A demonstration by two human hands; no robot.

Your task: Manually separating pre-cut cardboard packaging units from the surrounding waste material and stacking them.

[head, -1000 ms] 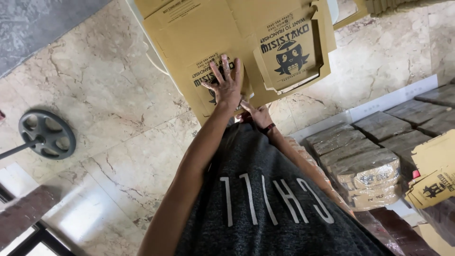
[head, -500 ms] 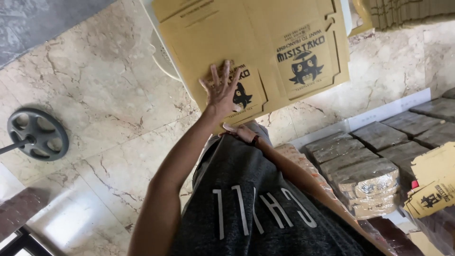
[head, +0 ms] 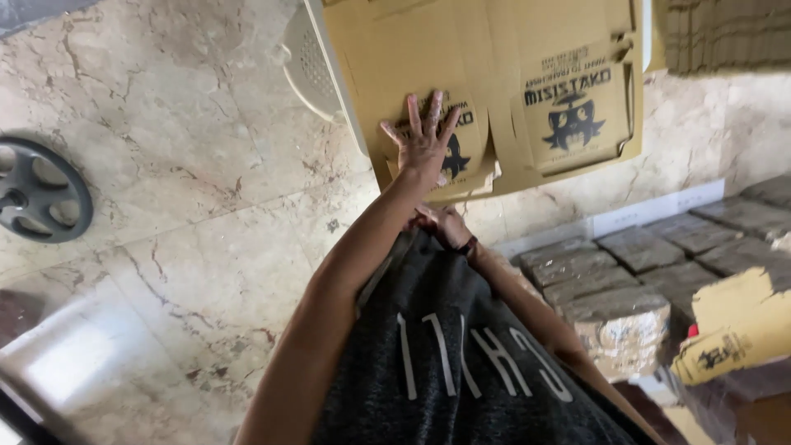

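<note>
Looking down from the head camera, listed nearest first:

Shirt: dark grey heathered fabric (head: 461, 371) with pale lettering, filling the lower middle of the view.
Left forearm: stretched up and away from the lower edge, ending at the cardboard.
Left hand (head: 422, 142): fingers spread wide, palm pressed flat against the printed face of the cardboard; holding nothing, only pressing.
Right hand (head: 445, 226): lower down, just above the shirt's edge and beneath the bottom edge of the cardboard, a dark band at the wrist; fingers curled, cannot tell whether closed on anything.
Flattened cardboard box (head: 503, 91): brown, with dark printed emblems, spanning the upper middle of the view; lower flaps slightly ragged just under the left hand.
Floor (head: 189, 198): beige veined marble tiles, glossy, with a bright reflection at lower left.
Black wheel (head: 37, 191): round, spoked, lying on the floor at the far left, well apart from both hands.
Wrapped bundles (head: 618, 325): brownish blocks in clear film, in rows on the right side, near the right arm.
Loose cardboard piece (head: 741, 325): brown, torn edge, small dark emblem, resting over the bundles at far right.
Stacked cardboard sheets (head: 725, 37): edges showing, upper right corner, beside the box.
</note>
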